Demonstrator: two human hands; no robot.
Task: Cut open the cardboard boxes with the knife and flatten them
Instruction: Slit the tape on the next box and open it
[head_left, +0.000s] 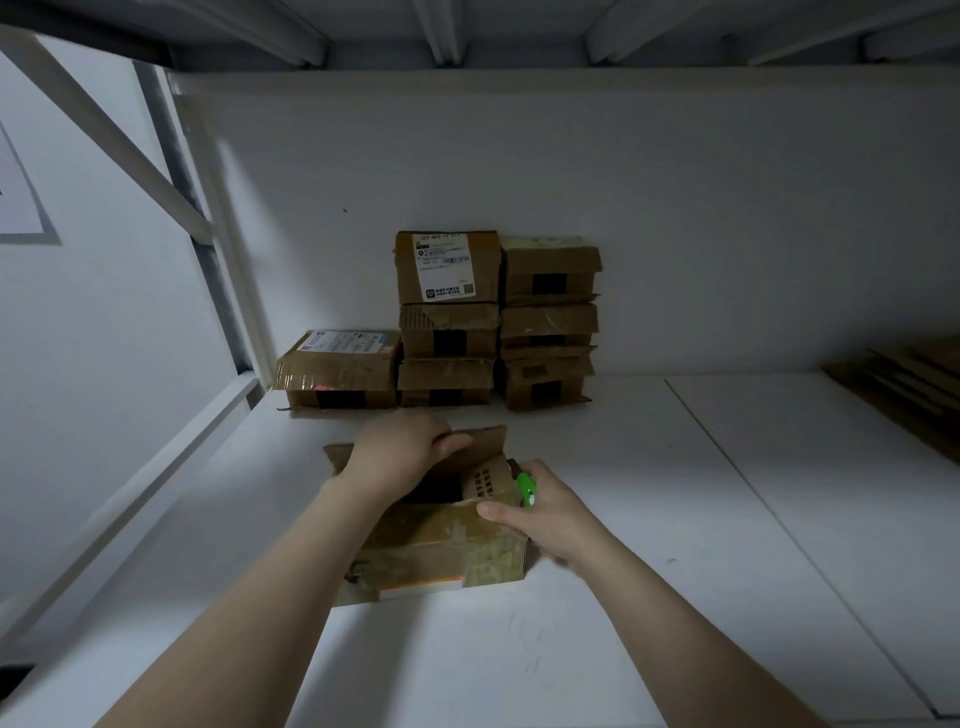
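Observation:
A brown cardboard box (441, 540) with tape on it lies open on the white table in front of me. My left hand (400, 452) grips its raised far flap, fingers curled over the edge. My right hand (540, 512) holds a green utility knife (525, 487) against the box's right side, thumb resting on the box's top edge. The knife's blade is hidden behind the flap. Several taped boxes (449, 312) are stacked against the back wall.
A lone box (337, 371) sits left of the stacks. Flattened cardboard (904, 384) lies at the far right. A metal shelf frame (208, 244) stands at the left, and beams run overhead. The white table (675, 519) spreads to the right.

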